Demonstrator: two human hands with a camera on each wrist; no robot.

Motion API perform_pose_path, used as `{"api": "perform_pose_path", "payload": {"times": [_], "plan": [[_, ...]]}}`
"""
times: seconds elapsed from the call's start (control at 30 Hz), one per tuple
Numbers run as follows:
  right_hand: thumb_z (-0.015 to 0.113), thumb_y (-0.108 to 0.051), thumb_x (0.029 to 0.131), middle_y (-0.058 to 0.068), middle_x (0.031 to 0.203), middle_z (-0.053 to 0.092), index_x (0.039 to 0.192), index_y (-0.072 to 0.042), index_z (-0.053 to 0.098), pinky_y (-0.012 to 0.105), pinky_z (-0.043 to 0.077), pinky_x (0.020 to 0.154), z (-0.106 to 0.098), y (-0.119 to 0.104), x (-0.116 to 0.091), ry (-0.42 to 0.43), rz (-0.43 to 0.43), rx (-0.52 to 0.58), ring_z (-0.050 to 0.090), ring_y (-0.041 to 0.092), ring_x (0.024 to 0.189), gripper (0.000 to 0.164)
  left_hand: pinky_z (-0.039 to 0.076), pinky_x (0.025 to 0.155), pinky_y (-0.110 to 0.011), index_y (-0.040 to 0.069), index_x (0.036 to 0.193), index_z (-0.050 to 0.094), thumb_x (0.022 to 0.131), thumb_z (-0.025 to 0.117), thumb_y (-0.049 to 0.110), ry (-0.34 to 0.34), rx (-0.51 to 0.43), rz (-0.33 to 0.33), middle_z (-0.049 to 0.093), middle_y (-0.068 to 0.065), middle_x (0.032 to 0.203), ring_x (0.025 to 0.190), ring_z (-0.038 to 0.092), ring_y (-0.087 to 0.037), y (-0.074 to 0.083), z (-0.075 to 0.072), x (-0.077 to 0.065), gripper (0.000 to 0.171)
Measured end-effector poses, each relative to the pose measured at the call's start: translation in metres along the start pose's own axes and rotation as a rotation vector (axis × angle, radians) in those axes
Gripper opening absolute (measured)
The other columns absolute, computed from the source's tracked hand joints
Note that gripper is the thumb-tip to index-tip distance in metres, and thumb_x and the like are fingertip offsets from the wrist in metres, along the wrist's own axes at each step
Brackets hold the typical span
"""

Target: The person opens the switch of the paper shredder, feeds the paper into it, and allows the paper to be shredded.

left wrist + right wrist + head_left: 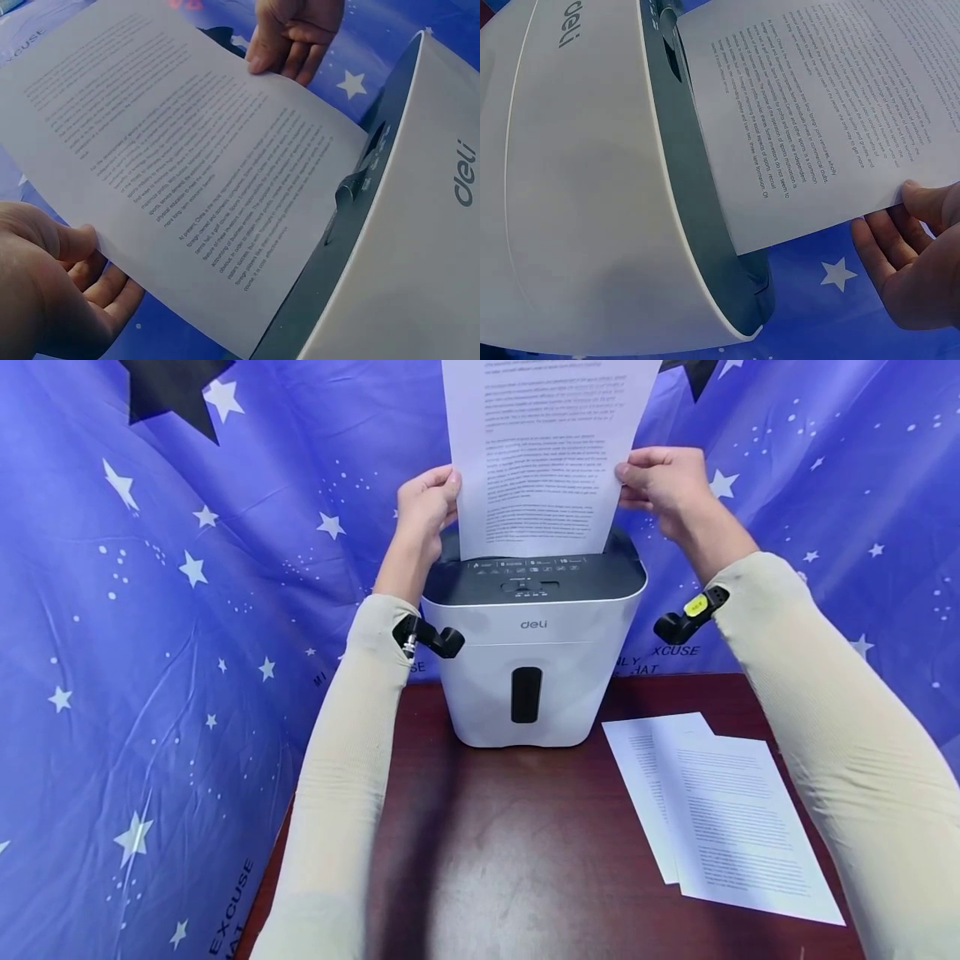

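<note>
Cream sleeves (pixel 337 760) fill the near part of the view, reaching over the tabletop (pixel 517 843) to a white shredder (pixel 525 652) near the middle of its far edge. Left hand (pixel 424 510) pinches one side of a printed page (pixel 551 468), right hand (pixel 667 485) pinches the other, so both grips are on the same page and neither is loose.

Page is held up over the shredder, tilted back a bit, lower edge right down at the dark top (pixel 465 581). Can't tell if the slot has caught it. Most of it, print included, is up in plain view, so I'd call this one lined up but barely begun, if at all.

As for what's left: basically this whole page, plus probably the two loose sheets, front one (pixel 742 827) and back one (pixel 645 777), overlapping along the tabletop's right edge with neither hand on them. No clue whether anything's been shredded already; the window (pixel 526 695) just looks black to me.
</note>
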State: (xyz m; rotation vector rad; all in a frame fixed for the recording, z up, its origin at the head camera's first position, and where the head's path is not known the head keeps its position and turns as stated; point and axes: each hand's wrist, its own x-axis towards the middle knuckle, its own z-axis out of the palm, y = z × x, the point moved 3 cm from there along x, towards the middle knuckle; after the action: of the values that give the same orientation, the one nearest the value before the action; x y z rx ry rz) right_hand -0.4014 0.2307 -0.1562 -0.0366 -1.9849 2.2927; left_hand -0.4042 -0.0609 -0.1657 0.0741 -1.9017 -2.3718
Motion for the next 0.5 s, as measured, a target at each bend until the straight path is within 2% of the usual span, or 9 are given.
{"api": "perform_pose_path", "payload": {"times": [0.33, 0.5], "plan": [[0.074, -0.006, 0.078, 0.003, 0.082, 0.070, 0.095, -0.006, 0.071, 0.024, 0.056, 0.062, 0.0011, -0.0053, -0.0007, 0.008, -0.002, -0.015, 0.066, 0.017, 0.069, 0.017, 0.050, 0.088, -0.025, 0.015, 0.111, 0.069, 0.092, 0.059, 0.018, 0.004, 0.023, 0.004, 0.070, -0.002, 0.103, 0.095, 0.066, -0.013, 0.0027, -0.0016, 0.0012, 0.022], [0.073, -0.009, 0.079, 0.002, 0.086, 0.069, 0.098, -0.006, 0.071, 0.023, 0.055, 0.062, -0.0004, -0.0057, -0.0004, 0.035, -0.013, -0.044, 0.065, 0.017, 0.072, 0.019, 0.050, 0.088, -0.025, 0.014, 0.113, 0.068, 0.091, 0.060, 0.017, -0.022, 0.027, 0.039, 0.069, -0.003, 0.107, 0.095, 0.064, -0.013, 0.0002, -0.0004, 0.0016, 0.024]]}}
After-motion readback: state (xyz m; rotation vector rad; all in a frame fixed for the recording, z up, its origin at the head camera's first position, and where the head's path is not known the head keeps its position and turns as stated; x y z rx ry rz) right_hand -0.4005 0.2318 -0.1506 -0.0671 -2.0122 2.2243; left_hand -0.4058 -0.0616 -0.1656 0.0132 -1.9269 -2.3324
